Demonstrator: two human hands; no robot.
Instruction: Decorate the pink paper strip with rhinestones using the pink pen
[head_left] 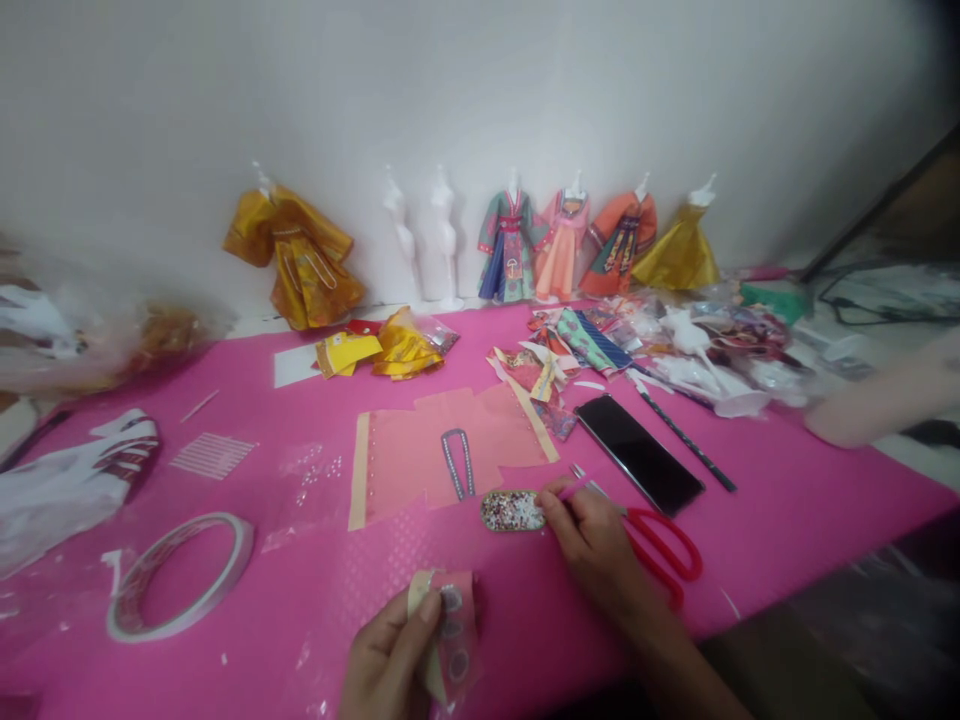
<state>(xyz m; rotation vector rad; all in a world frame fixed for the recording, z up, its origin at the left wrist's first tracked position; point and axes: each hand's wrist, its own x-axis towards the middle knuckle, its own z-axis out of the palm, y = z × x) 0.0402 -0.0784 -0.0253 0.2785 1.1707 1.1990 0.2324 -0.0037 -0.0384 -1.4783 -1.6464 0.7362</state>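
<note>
My left hand (397, 650) pinches a small pink and cream fabric piece (459, 635) with round grey patterns, near the table's front edge. My right hand (589, 530) is closed round a thin pink pen-like tool (576, 486), its fingers at the right end of a small oval tray (510, 510) full of tiny beads. Behind the tray lies a flat pink garment piece (405, 450) with cream edges. On it rests a grey U-shaped trim (457, 462) dotted with white beads. Red-handled scissors (664, 545) lie partly under my right hand.
A black phone (639, 452) lies right of centre, and a tape roll (180, 577) at left. Dressed miniature mannequins (512, 240) and two bare ones (446, 240) line the wall. Fabric scraps (409, 345) and plastic bags (697, 360) lie along the back of the pink table (300, 650).
</note>
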